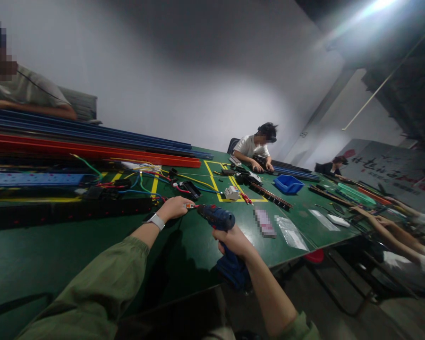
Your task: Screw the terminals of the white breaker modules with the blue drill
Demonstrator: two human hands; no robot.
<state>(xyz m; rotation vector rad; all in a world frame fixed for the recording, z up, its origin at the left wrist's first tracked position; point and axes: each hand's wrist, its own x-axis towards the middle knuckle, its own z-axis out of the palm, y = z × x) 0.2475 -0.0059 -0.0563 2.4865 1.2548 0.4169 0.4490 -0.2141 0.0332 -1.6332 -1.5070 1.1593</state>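
My right hand (235, 241) is wrapped round the handle of a blue cordless drill (216, 217), its chuck pointing left. My left hand (175, 208), with a watch on the wrist, is closed on a small white and orange connector (189, 206). The drill's tip is right at this connector; whether they touch, I cannot tell. Just behind my left hand lies a black rectangular module (191, 190) with red leads. A long black strip (74, 213) with red marks runs along the table to the left of that hand.
Coloured wires (145, 174) spread across the green table (102, 257). Red and blue rails (134, 155) lie along its far side. Toward the right are a white terminal block (232, 192), a blue bin (288, 184) and a plastic bag (291, 232). Other people sit around the table.
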